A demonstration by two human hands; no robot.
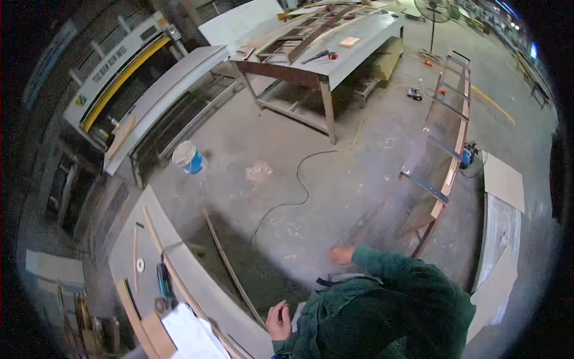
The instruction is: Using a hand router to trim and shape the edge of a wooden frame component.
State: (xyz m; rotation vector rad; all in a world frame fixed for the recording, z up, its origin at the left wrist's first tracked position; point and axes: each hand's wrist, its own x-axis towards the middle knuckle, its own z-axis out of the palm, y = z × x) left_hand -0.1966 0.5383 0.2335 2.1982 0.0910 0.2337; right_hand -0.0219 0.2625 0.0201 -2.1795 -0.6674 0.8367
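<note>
Wooden curved frame (445,149) near blurred right hand (341,255)

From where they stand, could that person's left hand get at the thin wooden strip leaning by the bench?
Probably yes: the left hand hangs close beside the lower end of the thin wooden strip, and nothing visible lies between them.

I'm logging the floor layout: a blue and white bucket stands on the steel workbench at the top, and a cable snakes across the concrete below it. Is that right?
Not quite. The bucket stands on the concrete floor, left of the workbench, not on it. The head view shows this. The rest holds: it is blue and white, and the cable does snake across the concrete below the bench.
</note>
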